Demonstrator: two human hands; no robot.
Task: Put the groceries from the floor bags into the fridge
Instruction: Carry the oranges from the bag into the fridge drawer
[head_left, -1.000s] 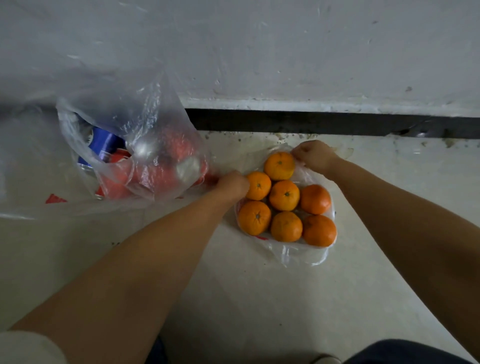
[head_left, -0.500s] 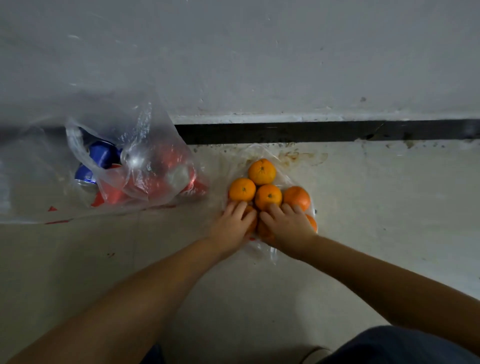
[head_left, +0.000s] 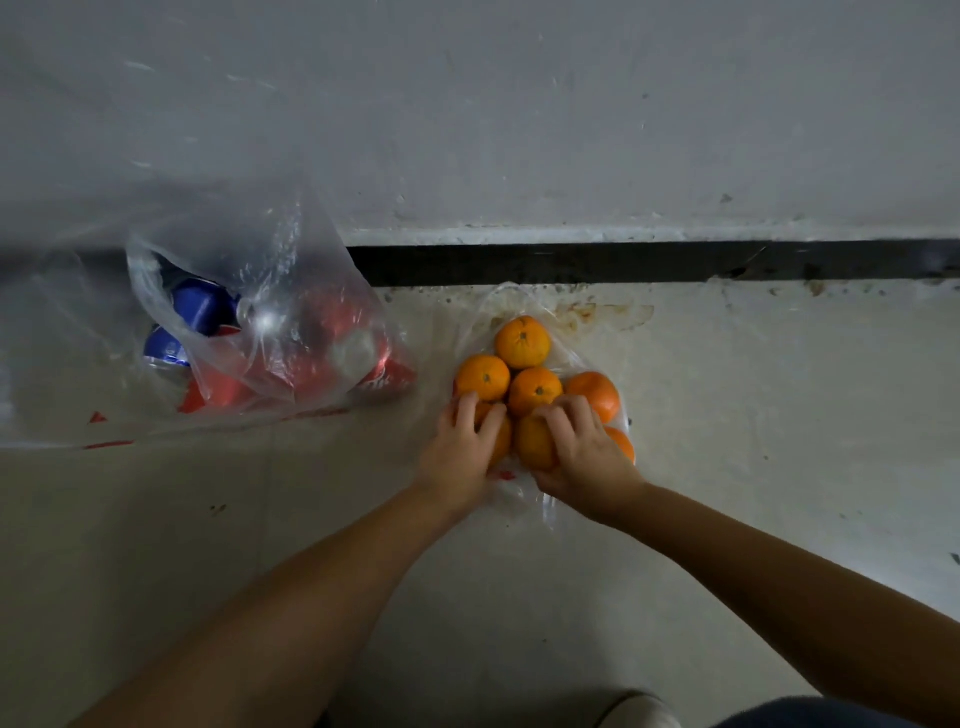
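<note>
Oranges heaped on flattened clear bag on pale floor, at centre of view, just right of 12 o'clock from both wrists. Seven counted; uppermost at 12 o'clock of heap, two more below it in a row, a darker one at 3 o'clock, remainder partly covered by hands.

Left hand laid over near-left orange at 7 o'clock of heap, fingers curled over its top, gripping it. Right hand clamped on near-centre orange at 6 o'clock of heap, fingers bent over its far side, thumb side not seen. Hands nearly touching each other. Whether either orange was lifted clear of bag: cannot tell.

Second bag, clear and crumpled, at 9 o'clock of heap, well apart from it, holding blue cans at upper left and red cans lower and to right; exact count hidden by plastic glare.

White wall across 12 o'clock, with black skirting strip at its foot, meeting floor just beyond heap. Dark trouser fabric at 5 o'clock edge.
</note>
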